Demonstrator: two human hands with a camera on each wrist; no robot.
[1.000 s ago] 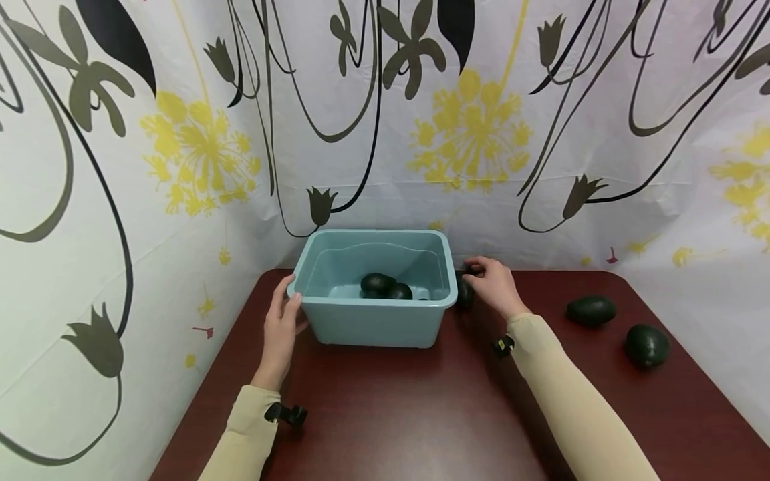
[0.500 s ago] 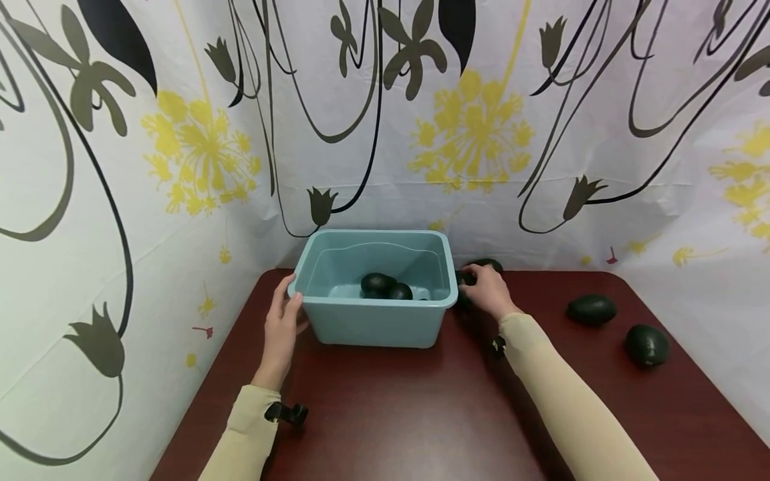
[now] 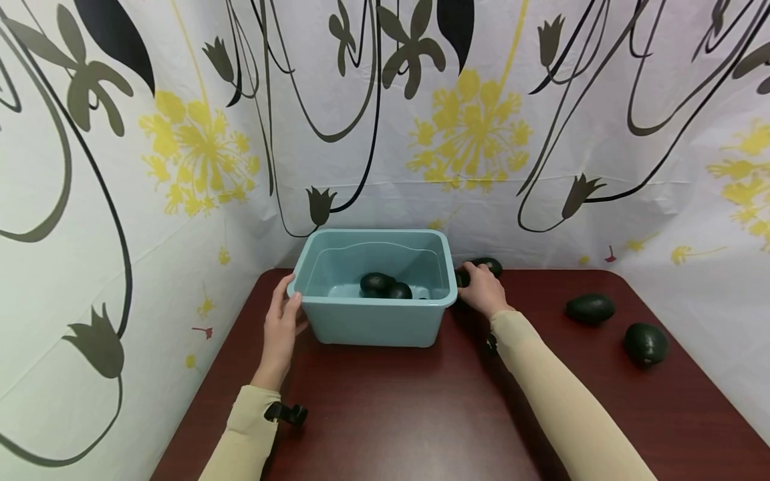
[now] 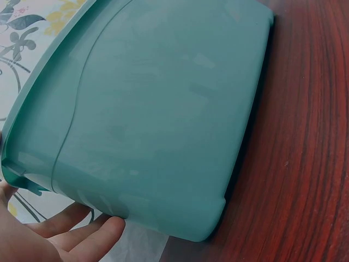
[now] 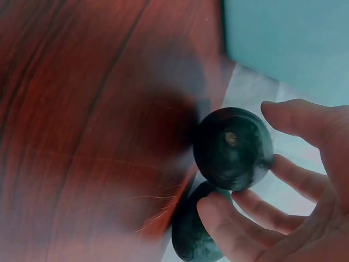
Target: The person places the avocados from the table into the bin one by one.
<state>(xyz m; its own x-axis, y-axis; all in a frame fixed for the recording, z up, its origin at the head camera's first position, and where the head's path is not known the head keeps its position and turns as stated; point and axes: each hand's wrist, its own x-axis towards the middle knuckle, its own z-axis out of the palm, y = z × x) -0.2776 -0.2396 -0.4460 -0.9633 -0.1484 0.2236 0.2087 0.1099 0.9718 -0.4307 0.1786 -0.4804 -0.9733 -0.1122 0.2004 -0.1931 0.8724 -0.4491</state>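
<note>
A light blue plastic tub [image 3: 373, 324] stands at the back of the table with dark green avocados [image 3: 377, 284] inside; its front wall hides part of them. My left hand [image 3: 281, 334] grips the tub's left rim near the front corner; in the left wrist view its fingers [image 4: 103, 237] touch the outer wall. Just beyond the tub's right side, my right hand [image 3: 483, 290] holds an avocado [image 5: 233, 148] between thumb and fingers. Right behind that hand lies a second avocado [image 3: 490, 266], seen below the held one in the right wrist view.
Two more avocados lie on the right of the dark red table [image 3: 385, 414]: one farther back [image 3: 590, 308], one nearer the right edge [image 3: 646, 345]. A flower-patterned cloth [image 3: 361, 133] hangs close behind the table and along its sides.
My right hand has shifted slightly left and towards the tub, and its avocado has moved up a little. The avocado behind it has come into fuller view. My left hand and the tub stay put.
</note>
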